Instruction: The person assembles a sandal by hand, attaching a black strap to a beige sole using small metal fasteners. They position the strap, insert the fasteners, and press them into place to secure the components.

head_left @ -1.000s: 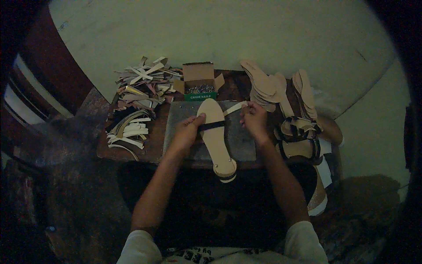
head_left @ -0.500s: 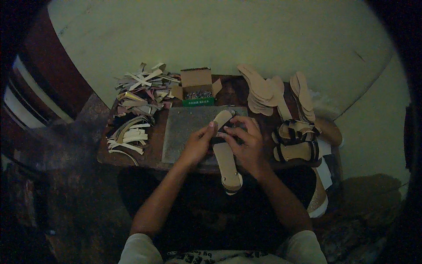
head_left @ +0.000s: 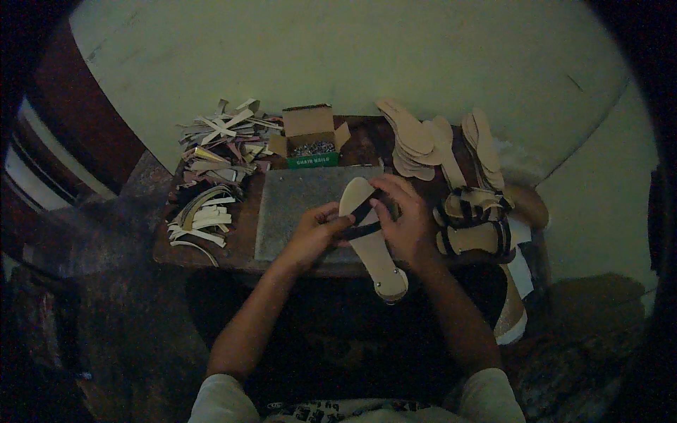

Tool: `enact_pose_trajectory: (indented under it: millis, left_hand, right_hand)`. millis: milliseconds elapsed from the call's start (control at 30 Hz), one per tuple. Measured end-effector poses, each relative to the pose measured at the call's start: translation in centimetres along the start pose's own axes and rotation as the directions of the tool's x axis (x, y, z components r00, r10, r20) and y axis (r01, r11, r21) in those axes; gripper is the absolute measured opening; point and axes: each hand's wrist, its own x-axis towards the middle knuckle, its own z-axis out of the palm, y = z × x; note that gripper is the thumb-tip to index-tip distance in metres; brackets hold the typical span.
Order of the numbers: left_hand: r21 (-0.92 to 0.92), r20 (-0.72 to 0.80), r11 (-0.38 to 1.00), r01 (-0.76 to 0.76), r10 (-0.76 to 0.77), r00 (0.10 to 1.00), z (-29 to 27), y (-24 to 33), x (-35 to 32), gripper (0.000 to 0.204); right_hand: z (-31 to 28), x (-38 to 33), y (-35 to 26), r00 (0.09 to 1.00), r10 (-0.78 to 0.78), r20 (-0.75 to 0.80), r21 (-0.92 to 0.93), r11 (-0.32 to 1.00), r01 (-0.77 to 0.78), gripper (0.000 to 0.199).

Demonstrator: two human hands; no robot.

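Observation:
A beige sandal [head_left: 374, 257] with dark straps is held up between both hands over the near edge of a grey slab [head_left: 289, 204]. Its rounded toe end points away from me and its heel end, with shiny nail heads, hangs toward my lap. My left hand [head_left: 317, 233] grips the sandal's left edge, thumb at the lower dark strap [head_left: 363, 230]. On the other side my right hand [head_left: 405, 218] has its fingers closed on the upper dark strap [head_left: 363, 209] and the sandal's right edge. The underside is hidden.
An open green box of nails [head_left: 312, 151] stands behind the slab on the wooden table [head_left: 243, 247]. Piled strips [head_left: 211, 211] cover the left side. Stacked insoles [head_left: 409, 141] lie at the back right, with strapped sandals [head_left: 476, 236] below them. A wall rises behind.
The sandal has tilted, its heel end swinging right. My left hand's thumb has moved down from the toe area to the strap, and the dark straps now show more clearly.

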Motion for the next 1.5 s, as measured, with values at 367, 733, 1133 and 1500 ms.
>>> enact_pose_trajectory:
  millis: [367, 733, 1133, 1500]
  left_hand:
    - [-0.037, -0.018, 0.999, 0.004, -0.005, 1.000, -0.2, 0.3, 0.2, 0.034]
    - [-0.087, -0.018, 0.995, 0.052, -0.054, 0.998, 0.9, 0.4, -0.2, 0.033]
    - [-0.286, -0.113, 0.958, -0.026, -0.007, 0.994, -0.6, 0.3, 1.1, 0.033]
    - [-0.269, -0.043, 0.963, 0.028, -0.041, 0.998, -0.6, 0.2, 1.0, 0.036]
  right_hand:
    - [-3.3, 0.6, 2.4, 0.975, -0.014, 0.220, -0.185, 0.981, 0.056, 0.036]
    - [-2.4, 0.4, 1.7, 0.966, -0.076, 0.246, -0.110, 0.988, 0.105, 0.027]
    - [-2.3, 0.5, 4.0, 0.998, -0.048, 0.039, -0.188, 0.981, 0.055, 0.029]
    - [-0.4, 0.2, 4.7, 0.935, 0.280, 0.217, 0.298, 0.893, -0.337, 0.030]
